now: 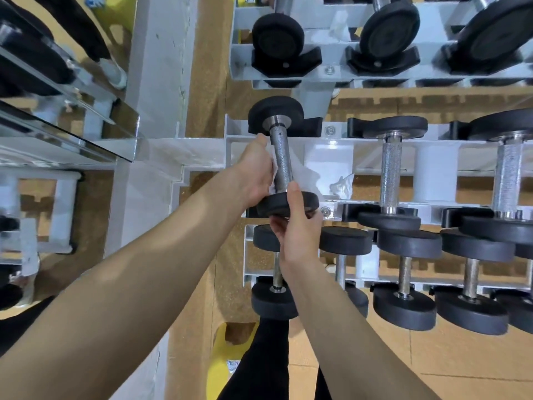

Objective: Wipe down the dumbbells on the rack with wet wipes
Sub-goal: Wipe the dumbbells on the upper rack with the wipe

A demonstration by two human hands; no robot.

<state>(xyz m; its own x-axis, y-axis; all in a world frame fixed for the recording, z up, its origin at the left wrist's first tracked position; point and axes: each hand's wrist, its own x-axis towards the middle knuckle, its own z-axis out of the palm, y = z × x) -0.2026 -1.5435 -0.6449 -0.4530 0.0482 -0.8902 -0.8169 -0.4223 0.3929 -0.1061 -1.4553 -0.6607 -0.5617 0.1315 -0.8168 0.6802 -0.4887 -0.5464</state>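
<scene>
Mid-wipe on the leftmost dumbbell [282, 160] of the rack's [328, 157] middle tier, lying far-to-near across the rails. Presses a white wet wipe [274, 168] against the left flank of the knurled handle with the left hand [253, 171], fingers curled in round the wipe, tips hidden, thumb pointing far. Steadies the near head [288, 203] with the right hand [298, 229], thumb over the rim and fingers hooked beneath, pinching the disc. To do it well: hold that clamp firm against rolling, wrap the wipe fully round the knurling, slide it from far collar to near collar, then turn the bar by its head to reach the underside. Probably worth pressing hard, given the grime-catching texture. Finish with both rubber heads. As for holders: black saddles [313, 127] bolted along each rail, cradling one head apiece, the neighbouring dumbbells [389, 168] to the right seated in theirs. Between the rails, just right of the handled bar, a crumpled wipe [343, 186] lying loose. On the far tier, what looks like a second crumpled wipe [339, 26].
</scene>
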